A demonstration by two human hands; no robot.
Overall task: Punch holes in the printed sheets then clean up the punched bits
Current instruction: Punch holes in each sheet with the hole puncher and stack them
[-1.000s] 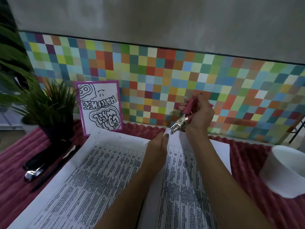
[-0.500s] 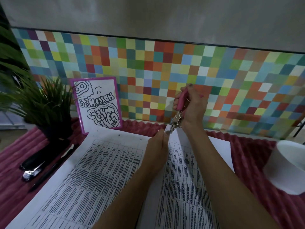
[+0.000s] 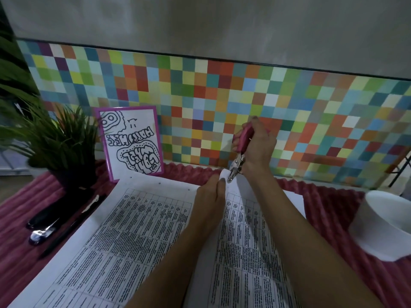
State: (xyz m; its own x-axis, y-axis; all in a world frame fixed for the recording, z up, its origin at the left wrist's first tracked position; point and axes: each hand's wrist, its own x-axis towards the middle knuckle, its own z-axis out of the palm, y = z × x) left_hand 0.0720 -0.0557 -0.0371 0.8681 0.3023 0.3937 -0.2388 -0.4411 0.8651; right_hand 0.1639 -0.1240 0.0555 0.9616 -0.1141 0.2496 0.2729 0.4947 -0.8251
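Note:
Printed sheets (image 3: 133, 236) with dense tables lie on a pink ribbed mat; small holes dot the far edge of the left sheet. My left hand (image 3: 211, 196) pinches the lifted top edge of the right sheet (image 3: 244, 241). My right hand (image 3: 258, 145) grips a pink-handled hole punch (image 3: 239, 156), its metal jaws closed over that raised paper edge just beyond my left fingertips.
A white bowl (image 3: 387, 225) stands at the right. A black stapler (image 3: 51, 216) and a pen (image 3: 71, 230) lie at the left beside a potted plant (image 3: 60, 143). A pink-framed doodle card (image 3: 131, 143) leans on the colourful tiled wall.
My right hand tipped the punch from slanted to nearly upright and brought its jaws down onto the sheet's lifted edge. My left hand kept its pinch on the paper.

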